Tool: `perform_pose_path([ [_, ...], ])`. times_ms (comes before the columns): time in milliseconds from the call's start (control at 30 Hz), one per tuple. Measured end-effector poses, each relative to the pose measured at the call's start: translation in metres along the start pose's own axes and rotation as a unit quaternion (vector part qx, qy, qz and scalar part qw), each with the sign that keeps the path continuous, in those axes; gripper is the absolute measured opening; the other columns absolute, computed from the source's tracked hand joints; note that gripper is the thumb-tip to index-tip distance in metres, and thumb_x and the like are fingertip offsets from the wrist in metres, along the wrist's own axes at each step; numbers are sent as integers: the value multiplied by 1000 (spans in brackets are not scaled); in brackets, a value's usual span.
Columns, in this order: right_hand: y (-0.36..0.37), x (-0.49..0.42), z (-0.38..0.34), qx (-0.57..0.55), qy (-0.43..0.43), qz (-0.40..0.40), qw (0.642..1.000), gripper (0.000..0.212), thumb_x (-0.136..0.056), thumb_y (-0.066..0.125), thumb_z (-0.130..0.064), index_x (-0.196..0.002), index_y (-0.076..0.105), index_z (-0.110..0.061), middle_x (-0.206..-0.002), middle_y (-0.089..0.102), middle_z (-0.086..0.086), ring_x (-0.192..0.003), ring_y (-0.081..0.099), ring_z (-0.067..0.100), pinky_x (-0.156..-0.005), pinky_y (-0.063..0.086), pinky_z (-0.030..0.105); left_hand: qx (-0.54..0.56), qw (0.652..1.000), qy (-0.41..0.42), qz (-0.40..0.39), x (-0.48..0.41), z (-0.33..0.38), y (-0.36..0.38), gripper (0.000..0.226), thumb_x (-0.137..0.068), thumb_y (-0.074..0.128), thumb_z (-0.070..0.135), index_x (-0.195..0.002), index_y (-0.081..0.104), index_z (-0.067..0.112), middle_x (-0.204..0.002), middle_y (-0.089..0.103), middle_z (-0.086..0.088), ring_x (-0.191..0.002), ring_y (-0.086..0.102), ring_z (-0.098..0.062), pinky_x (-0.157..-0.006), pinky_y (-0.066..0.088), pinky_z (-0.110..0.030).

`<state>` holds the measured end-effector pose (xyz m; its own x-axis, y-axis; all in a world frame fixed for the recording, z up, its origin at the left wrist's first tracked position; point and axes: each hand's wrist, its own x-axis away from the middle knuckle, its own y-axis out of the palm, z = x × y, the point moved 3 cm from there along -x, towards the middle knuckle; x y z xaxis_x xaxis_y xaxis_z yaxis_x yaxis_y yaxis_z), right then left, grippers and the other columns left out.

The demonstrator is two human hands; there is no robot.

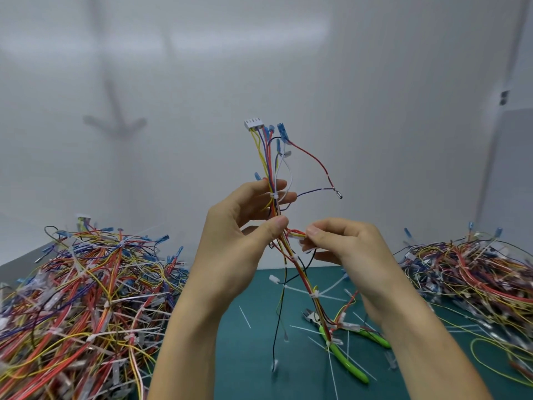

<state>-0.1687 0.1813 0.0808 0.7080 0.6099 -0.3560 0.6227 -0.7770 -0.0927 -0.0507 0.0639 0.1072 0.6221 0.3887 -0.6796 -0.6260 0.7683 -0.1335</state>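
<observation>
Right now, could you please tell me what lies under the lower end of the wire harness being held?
Green-handled flush cutters lie on the green mat beneath the wire harness, among white cable-tie offcuts. The harness's lower wires cross their pivot, hiding it.

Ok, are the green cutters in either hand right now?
No, the cutters lie on the mat, while the left hand and right hand both hold the wire bundle.

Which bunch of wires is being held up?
The middle bunch, held upright by the left hand and right hand, white plug on top. The left pile and right pile lie on the table.
</observation>
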Motion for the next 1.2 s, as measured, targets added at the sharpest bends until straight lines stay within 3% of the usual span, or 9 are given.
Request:
perform_pose_path([
  [200, 0, 1, -1, 8, 13, -14, 1000, 22, -96, 62, -20, -81, 76, -13, -78, 75, -3, -76, 68, 2, -73, 47, 24, -20, 1000, -1, -5, 0, 0, 0, 41, -88, 66, -3, -116, 65, 26, -106, 75, 11, -101, 68, -7, -83, 58, -26],
  [600, 0, 0, 1, 9, 17, 1, 1000, 28, -94, 60, -22, -71, 74, -17, -71, 71, -7, -75, 66, 4, -88, 54, 39, -25, 1000, -10, 7, -1, 0, 5, 39, -87, 67, -3, -117, 65, 22, -104, 75, 13, -98, 68, -5, -81, 57, -22],
  [767, 1, 1, 0, 8, 11, 3, 1000, 29, -93, 60, -22, -67, 73, -19, -68, 68, -6, -76, 64, 8, -91, 53, 44, -36, 999, -13, 8, -1, -1, 6, 40, -88, 67, -2, -117, 64, 25, -104, 75, 14, -99, 68, -6, -83, 58, -29],
  [933, 1, 0, 0, 7, 16, 2, 1000, 30, -93, 60, -21, -66, 71, -16, -68, 68, -6, -72, 63, 5, -85, 51, 38, -44, 999, -16, 9, -1, -1, 6, 40, -87, 67, -2, -117, 65, 26, -104, 75, 14, -99, 69, -5, -83, 58, -29],
  [1033, 0, 0, 2, 11, 32, 7, 999, 33, -93, 61, -22, -62, 70, -18, -66, 68, -6, -66, 61, 1, -77, 46, 33, -35, 999, -23, 10, -1, -4, 6, 40, -86, 69, -3, -118, 66, 20, -103, 76, 10, -94, 70, -7, -73, 59, -25],
  [1200, -1, 1, 4, 35, 8, 53, 998, 8, -90, 68, -28, -85, 72, -23, -81, 73, -8, -82, 66, 3, -70, 45, 22, -24, 998, -33, 38, -2, -8, 4, 40, -83, 72, -3, -116, 67, 20, -99, 76, 10, -89, 71, -10, -68, 57, -20],
])
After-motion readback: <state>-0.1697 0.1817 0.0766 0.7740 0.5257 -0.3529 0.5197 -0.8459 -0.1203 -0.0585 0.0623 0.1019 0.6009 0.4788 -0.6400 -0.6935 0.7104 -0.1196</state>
